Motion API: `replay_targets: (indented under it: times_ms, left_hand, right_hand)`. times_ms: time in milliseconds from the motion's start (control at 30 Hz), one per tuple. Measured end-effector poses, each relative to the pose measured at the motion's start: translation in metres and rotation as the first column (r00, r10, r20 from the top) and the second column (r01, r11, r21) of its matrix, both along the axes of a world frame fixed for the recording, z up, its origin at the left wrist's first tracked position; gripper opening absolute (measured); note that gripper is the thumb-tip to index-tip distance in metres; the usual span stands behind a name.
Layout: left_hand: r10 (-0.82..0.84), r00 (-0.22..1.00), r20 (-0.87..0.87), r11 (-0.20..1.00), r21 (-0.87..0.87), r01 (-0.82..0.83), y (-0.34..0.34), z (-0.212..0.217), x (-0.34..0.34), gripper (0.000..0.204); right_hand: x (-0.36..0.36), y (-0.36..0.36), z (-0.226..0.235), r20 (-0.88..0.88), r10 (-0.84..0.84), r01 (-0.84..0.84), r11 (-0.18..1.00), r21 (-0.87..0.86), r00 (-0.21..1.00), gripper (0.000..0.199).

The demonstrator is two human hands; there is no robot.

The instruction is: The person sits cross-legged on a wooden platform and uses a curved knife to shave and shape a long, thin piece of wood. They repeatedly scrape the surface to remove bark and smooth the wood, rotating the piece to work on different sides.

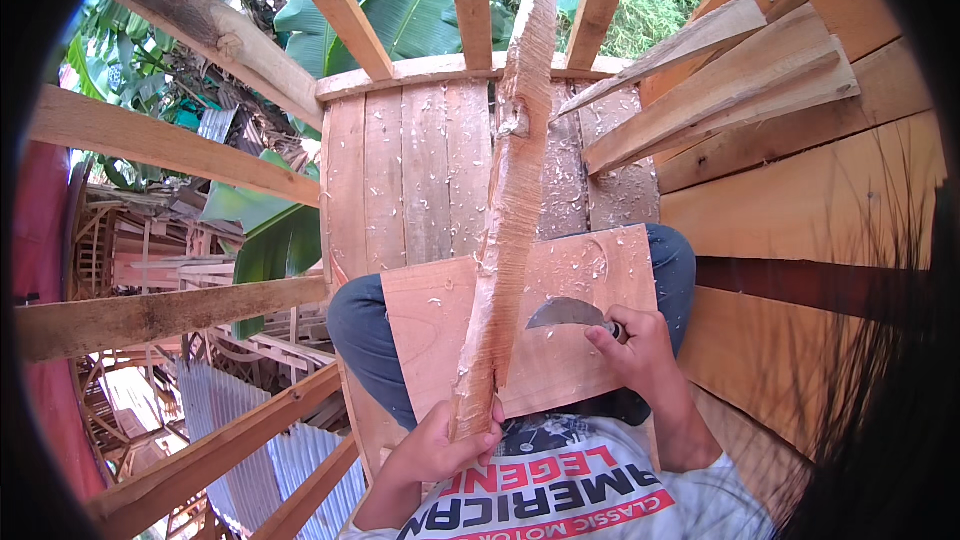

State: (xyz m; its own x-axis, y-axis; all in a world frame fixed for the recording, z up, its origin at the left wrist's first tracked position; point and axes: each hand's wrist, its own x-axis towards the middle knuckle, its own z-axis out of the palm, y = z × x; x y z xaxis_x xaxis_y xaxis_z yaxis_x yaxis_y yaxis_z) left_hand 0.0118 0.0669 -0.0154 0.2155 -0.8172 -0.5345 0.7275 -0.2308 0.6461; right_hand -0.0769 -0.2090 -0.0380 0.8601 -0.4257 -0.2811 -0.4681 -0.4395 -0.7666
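A long, rough-sawn piece of wood (510,200) with a knot and a ragged left edge stands out away from me. My left hand (455,443) is closed around its near end. In my right hand (640,348) is a knife (565,313), gripped by its dark handle. Its short, curved blade points left, a little to the right of the wood and apart from it. Below both lies a flat wooden board (425,315) resting across my lap, with a few shavings on it.
Wood shavings lie scattered over the plank floor (385,175) ahead. Several split wood pieces (720,90) lean against the plank wall (800,230) at the right. Spaced wooden rails (180,315) run along the left and far sides, with banana leaves (400,10) beyond.
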Motion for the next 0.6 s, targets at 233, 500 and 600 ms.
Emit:
replay_targets:
  times_ms: [233,500,600]
  left_hand:
    - [-0.212,0.977,-0.030,0.962,-0.181,0.203,-0.045,-0.003,0.009,0.023]
    - [-0.459,0.835,0.303,0.844,-0.144,0.517,-0.093,-0.010,0.014,0.032]
    - [-0.333,0.801,0.498,0.904,-0.073,0.421,-0.099,-0.010,0.018,0.040]
  right_hand:
    - [0.007,-0.004,0.006,0.295,-0.351,0.070,0.739,0.670,0.889,0.036]
    - [-0.009,-0.032,0.038,0.333,-0.593,0.140,0.612,0.779,0.733,0.015]
    - [-0.011,-0.040,0.039,0.408,-0.584,0.139,0.674,0.726,0.702,0.012]
